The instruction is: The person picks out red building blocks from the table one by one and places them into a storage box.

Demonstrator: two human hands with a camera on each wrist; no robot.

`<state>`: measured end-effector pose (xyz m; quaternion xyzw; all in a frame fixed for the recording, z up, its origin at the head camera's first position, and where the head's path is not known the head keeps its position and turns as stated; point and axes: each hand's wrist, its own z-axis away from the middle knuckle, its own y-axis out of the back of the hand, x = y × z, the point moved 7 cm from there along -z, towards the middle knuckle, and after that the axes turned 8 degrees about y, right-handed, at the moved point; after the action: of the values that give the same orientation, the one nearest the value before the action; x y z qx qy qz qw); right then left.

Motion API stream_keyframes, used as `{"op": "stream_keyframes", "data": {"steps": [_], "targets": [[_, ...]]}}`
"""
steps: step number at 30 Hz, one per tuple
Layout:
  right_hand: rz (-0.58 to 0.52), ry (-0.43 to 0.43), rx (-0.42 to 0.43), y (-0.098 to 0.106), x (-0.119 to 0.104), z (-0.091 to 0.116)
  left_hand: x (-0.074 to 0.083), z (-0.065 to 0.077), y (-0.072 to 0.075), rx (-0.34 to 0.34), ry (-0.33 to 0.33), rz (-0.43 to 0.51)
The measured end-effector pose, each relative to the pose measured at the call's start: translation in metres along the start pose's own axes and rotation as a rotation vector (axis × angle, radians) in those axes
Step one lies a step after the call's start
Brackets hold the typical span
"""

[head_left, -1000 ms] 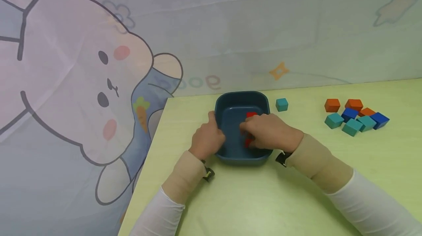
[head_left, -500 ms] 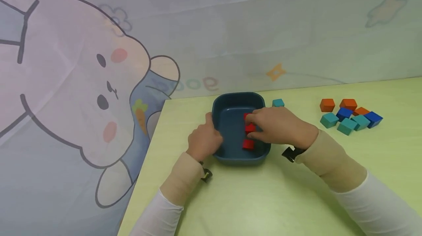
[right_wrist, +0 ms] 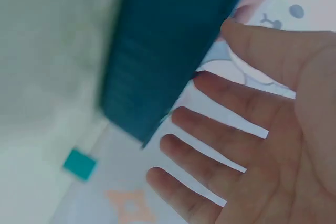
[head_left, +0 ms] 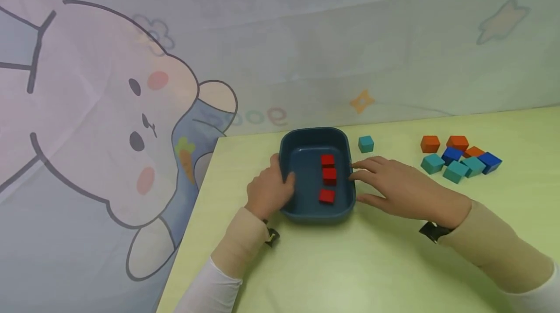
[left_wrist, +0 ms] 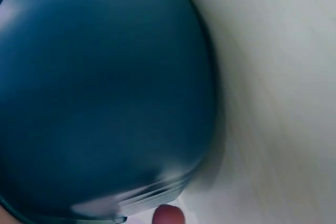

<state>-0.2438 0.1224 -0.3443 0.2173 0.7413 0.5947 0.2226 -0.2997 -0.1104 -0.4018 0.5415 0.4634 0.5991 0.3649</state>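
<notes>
A dark blue-green plastic box (head_left: 306,177) stands on the table with three red cubes (head_left: 329,176) in a rough column along its right side. My left hand (head_left: 269,189) grips the box's left rim, thumb over the inside and fingers along the outer wall. In the left wrist view the box's outer wall (left_wrist: 105,87) fills most of the picture, with one fingertip (left_wrist: 168,215) below it. Beside the right wall, my right hand (head_left: 400,189) has its fingers spread and holds nothing. Its fingertips are at or very near the right rim; contact is unclear.
A lone teal cube (head_left: 366,144) lies right of the box's far corner. Farther right is a cluster of orange cubes (head_left: 430,144), teal cubes (head_left: 456,171) and blue cubes (head_left: 489,162). A printed cloth (head_left: 306,60) hangs behind the table (head_left: 332,269).
My right hand has left the red cubes and moved right, out of the box, its fingers spreading. All three red cubes now show fully. The left hand keeps its grip on the rim.
</notes>
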Motion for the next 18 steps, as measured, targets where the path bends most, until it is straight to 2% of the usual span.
{"op": "stream_keyframes", "data": {"steps": [8, 15, 18], "targets": [[-0.019, -0.070, 0.021, -0.003, 0.018, 0.045, -0.009, 0.001, 0.011, 0.021, -0.005, -0.010], [0.003, -0.188, 0.054, -0.009, 0.058, 0.053, -0.023, 0.001, 0.016, 0.030, 0.019, 0.041], [0.047, -0.242, 0.050, -0.006, 0.075, 0.058, -0.026, -0.001, 0.023, 0.049, -0.008, 0.094]]}}
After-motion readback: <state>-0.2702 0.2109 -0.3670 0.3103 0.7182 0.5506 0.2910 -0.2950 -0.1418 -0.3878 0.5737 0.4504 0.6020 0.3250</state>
